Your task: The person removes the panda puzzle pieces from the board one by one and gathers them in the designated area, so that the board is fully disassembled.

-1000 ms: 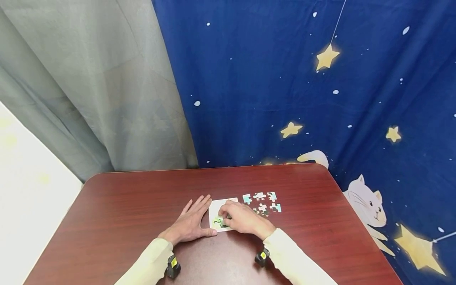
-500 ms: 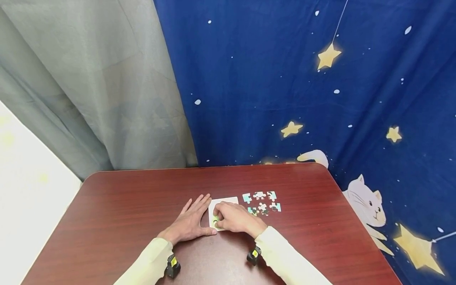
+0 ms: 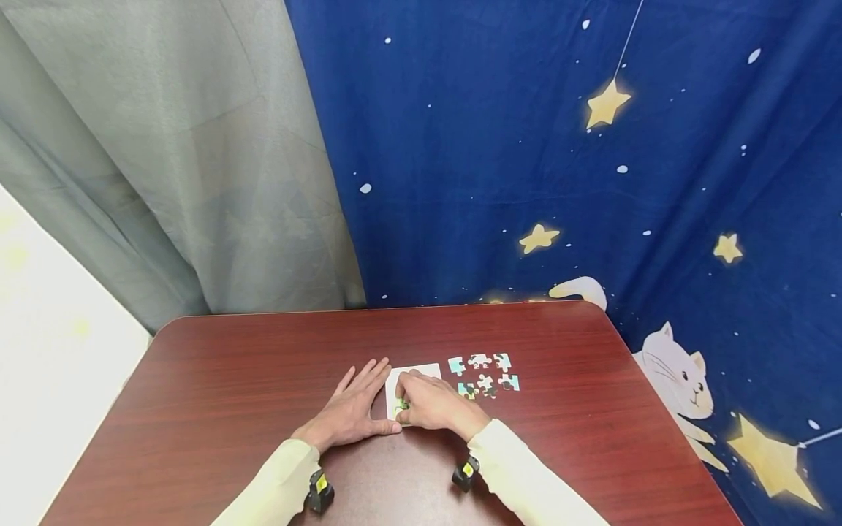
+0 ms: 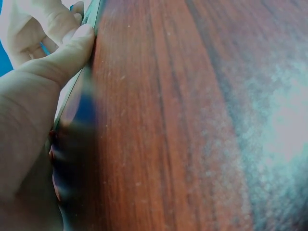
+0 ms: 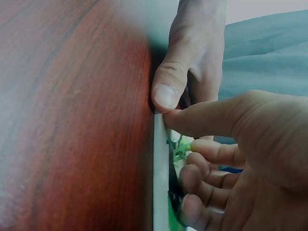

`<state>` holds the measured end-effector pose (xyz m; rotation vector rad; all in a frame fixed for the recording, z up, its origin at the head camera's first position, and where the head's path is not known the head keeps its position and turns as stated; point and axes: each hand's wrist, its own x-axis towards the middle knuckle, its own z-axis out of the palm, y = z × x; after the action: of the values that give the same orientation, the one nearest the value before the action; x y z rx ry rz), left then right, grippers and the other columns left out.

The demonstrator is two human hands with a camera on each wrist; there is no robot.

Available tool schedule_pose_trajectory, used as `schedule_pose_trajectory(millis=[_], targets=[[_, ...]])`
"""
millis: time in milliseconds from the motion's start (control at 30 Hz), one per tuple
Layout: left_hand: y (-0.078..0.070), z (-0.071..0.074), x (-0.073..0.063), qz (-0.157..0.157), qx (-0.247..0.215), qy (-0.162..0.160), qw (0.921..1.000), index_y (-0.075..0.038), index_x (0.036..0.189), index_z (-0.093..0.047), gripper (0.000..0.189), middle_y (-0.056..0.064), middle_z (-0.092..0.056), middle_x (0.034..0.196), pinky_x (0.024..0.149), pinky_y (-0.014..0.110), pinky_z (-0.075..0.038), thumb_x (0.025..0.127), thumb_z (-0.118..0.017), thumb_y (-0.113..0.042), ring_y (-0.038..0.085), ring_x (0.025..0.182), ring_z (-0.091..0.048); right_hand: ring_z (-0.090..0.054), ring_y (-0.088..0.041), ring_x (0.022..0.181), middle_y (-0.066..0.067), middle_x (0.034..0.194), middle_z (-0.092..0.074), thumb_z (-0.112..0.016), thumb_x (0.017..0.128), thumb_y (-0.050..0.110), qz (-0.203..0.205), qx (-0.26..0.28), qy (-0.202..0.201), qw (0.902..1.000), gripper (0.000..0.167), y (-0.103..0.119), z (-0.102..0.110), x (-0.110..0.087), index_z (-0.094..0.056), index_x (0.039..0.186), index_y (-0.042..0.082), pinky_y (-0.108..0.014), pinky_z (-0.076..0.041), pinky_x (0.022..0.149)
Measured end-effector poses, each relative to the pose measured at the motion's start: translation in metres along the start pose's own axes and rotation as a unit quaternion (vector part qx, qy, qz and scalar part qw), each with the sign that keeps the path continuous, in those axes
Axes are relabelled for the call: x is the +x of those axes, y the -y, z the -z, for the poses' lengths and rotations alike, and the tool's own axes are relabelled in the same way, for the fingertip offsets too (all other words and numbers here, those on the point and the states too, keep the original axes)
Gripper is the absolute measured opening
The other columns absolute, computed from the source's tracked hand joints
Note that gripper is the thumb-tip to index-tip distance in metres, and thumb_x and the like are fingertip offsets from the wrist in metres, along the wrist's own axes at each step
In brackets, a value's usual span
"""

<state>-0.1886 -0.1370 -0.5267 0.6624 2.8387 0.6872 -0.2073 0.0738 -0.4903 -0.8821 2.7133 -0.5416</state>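
Note:
A white puzzle board (image 3: 429,370) lies on the table between the two hands. My left hand (image 3: 350,412) rests beside its left edge with the fingers spread; the thumb touches the board's near left corner. Over the board, my right hand (image 3: 435,402) curls its fingers down and holds a green puzzle piece (image 5: 181,150) against the near left part. In the right wrist view, the thumb is at the board's edge and the fingertips are on the green printed surface. The hand hides much of the board in the head view.
Several loose puzzle pieces (image 3: 480,361) lie to the right of the board on the dark red wooden table (image 3: 263,365). A blue curtain (image 3: 460,183) with stars and a grey curtain (image 3: 217,183) hang behind the table.
My right hand has moved left across the board to its near left corner, uncovering a loose piece on the right. My left hand has stayed in place.

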Motion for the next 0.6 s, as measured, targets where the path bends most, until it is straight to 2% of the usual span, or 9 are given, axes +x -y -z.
schedule_pose_trajectory(millis=[167, 367, 500, 600], targets=[[0.0, 0.0, 0.0, -0.002, 0.002, 0.002, 1.0, -0.001, 0.167, -0.031, 0.113, 0.015, -0.026, 0.178, 0.134, 0.065, -0.013, 0.087, -0.077, -0.067, 0.037, 0.167, -0.021, -0.051, -0.005, 0.075, 0.01, 0.093, -0.055, -0.086, 0.086, 0.028, -0.01, 0.033, -0.005, 0.9994, 0.033, -0.004, -0.005, -0.002, -0.062, 0.107, 0.02, -0.022, -0.046, 0.067], [-0.001, 0.0, -0.001, -0.006, 0.001, 0.001, 1.0, -0.001, 0.167, -0.031, 0.113, 0.015, -0.026, 0.178, 0.134, 0.066, -0.013, 0.087, -0.077, -0.067, 0.038, 0.167, -0.021, -0.055, -0.003, 0.084, 0.007, 0.099, -0.064, -0.084, 0.087, 0.02, 0.014, 0.064, -0.028, 0.9975, 0.032, -0.009, -0.009, -0.003, -0.063, 0.112, 0.018, -0.021, -0.05, 0.076], [0.0, 0.0, -0.002, -0.012, -0.007, -0.01, 0.9998, 0.0, 0.166, -0.032, 0.113, 0.017, -0.027, 0.177, 0.133, 0.067, -0.013, 0.086, -0.079, -0.065, 0.039, 0.166, -0.022, -0.055, -0.001, 0.086, 0.007, 0.101, -0.066, -0.083, 0.089, 0.02, 0.022, 0.066, -0.035, 0.997, 0.031, -0.011, -0.012, -0.004, -0.066, 0.115, 0.017, -0.02, -0.051, 0.08], [0.0, -0.001, -0.003, -0.024, -0.018, -0.025, 0.9992, 0.002, 0.165, -0.034, 0.113, 0.019, -0.03, 0.175, 0.131, 0.068, -0.014, 0.085, -0.08, -0.064, 0.042, 0.165, -0.024, -0.054, -0.001, 0.084, 0.007, 0.1, -0.065, -0.083, 0.088, 0.019, 0.029, 0.069, -0.04, 0.9964, 0.027, -0.013, -0.014, -0.004, -0.067, 0.109, 0.018, -0.02, -0.049, 0.078]])
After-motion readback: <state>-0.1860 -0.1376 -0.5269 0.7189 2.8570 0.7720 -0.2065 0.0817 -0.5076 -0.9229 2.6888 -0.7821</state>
